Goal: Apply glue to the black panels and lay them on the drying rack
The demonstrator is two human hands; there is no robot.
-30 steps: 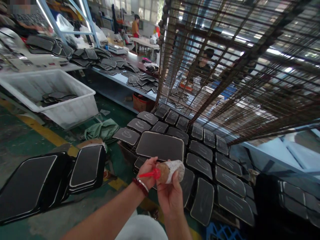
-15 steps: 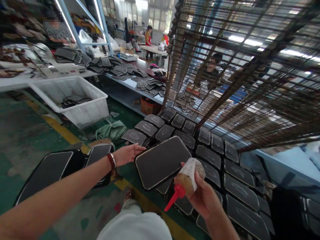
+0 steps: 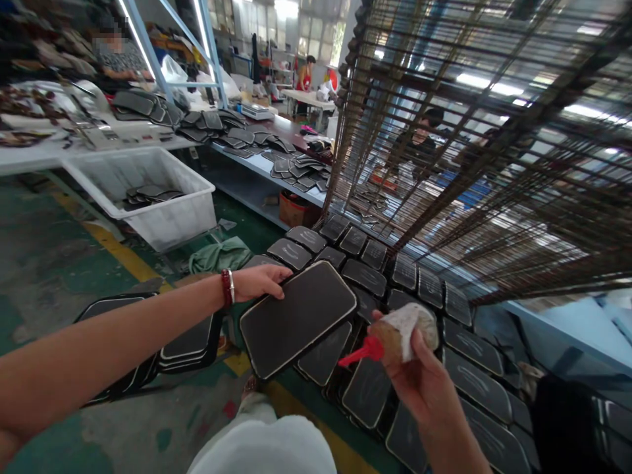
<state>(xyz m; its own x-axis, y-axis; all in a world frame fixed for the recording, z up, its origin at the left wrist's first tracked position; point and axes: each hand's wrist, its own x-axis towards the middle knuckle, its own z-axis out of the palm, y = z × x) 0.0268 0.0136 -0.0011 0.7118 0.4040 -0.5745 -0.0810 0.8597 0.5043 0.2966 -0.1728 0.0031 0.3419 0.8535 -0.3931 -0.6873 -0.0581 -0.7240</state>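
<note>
A dark rounded panel with a pale edge line (image 3: 299,319) is gripped at its upper left edge by my left hand (image 3: 261,282), thumb on top. The panel is tilted over the stacked panels (image 3: 368,392), several of which bear glossy streaks. My right hand (image 3: 419,375) is wrapped round a brownish bottle (image 3: 407,332) with white wrapping. The bottle's red nozzle (image 3: 363,352) points left, beside the panel's right edge.
More dark panels (image 3: 190,339) are stacked at the left. A white bin (image 3: 172,220) holds panels. A metal rack (image 3: 424,217) slants over the right side. Green cloth (image 3: 222,255) lies near the bin. People are at tables behind.
My left hand has closed on the panel's edge, and the panel has moved left, off the stacks to its right. My right hand has shifted right with the bottle.
</note>
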